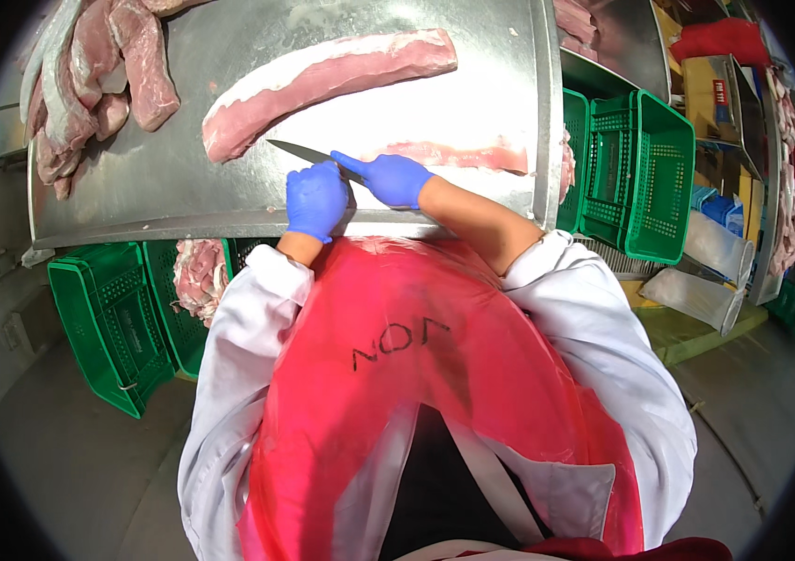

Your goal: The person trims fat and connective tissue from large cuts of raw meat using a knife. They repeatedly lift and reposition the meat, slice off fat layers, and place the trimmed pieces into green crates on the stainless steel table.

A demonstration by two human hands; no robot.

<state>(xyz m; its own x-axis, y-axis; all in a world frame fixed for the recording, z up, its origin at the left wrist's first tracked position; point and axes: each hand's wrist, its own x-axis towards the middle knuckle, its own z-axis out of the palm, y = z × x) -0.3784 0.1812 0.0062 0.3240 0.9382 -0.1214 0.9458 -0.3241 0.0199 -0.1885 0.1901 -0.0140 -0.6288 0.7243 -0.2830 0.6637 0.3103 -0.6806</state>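
My right hand (pixel 393 179), in a blue glove, is closed around the handle of a knife (pixel 299 149), index finger stretched along its top. The blade points left, its tip just beside the near end of a long piece of raw meat (pixel 327 86) with a pale fatty edge. My left hand (pixel 316 202), gloved too, is curled right below the blade; whatever its fingers hold, if anything, is hidden. A thin strip of meat (pixel 458 156) lies right of my right hand. All of this is on a metal table (pixel 173 182).
More long cuts of meat (pixel 98 65) are heaped at the table's far left. Green crates (pixel 117 327) stand below the left front edge, one with meat trimmings (pixel 201 276). Another green crate (pixel 664 178) stands to the right, near cardboard boxes (pixel 720 103) and plastic bags (pixel 696 294).
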